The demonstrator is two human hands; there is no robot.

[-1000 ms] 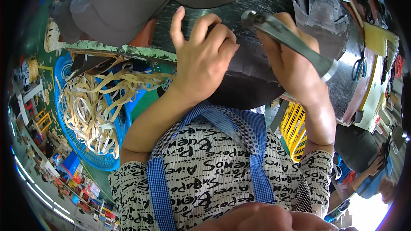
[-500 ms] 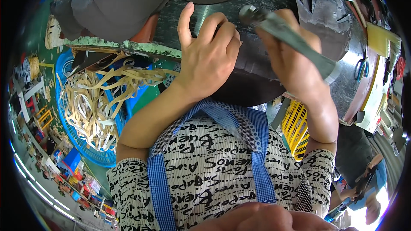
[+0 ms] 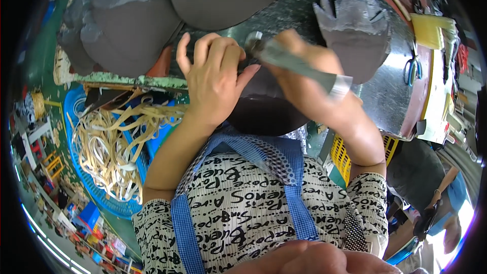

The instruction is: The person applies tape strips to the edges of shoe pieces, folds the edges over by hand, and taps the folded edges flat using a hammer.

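Note:
In my right hand [image 3: 317, 73] is a metal hammer [image 3: 299, 66], blurred by motion, its rounded end close to my left fingers. My left hand [image 3: 213, 78] bends over the far edge of a dark brown, curved sheet piece [image 3: 271, 109], thumb and forefinger closing on that edge while the little finger sticks up. The sheet piece lies over the near edge of the dark worktop [image 3: 299, 5], toward my body. My left fingertips are partly hidden.
More dark sheet pieces [image 3: 129, 35] overlap at the far left; another with a ragged grey edge [image 3: 355, 45] lies right. Blue-handled scissors [image 3: 413, 71] and a yellow block [image 3: 428, 30] are farther right. Beige strips [image 3: 106, 147] fill a blue basket [image 3: 76, 172]. A person [image 3: 446, 208] sits at the lower right.
My view has shifted, so the worktop things appear farther left. My left thumb now shows at the sheet's edge. The hammer has swung nearer my left fingers.

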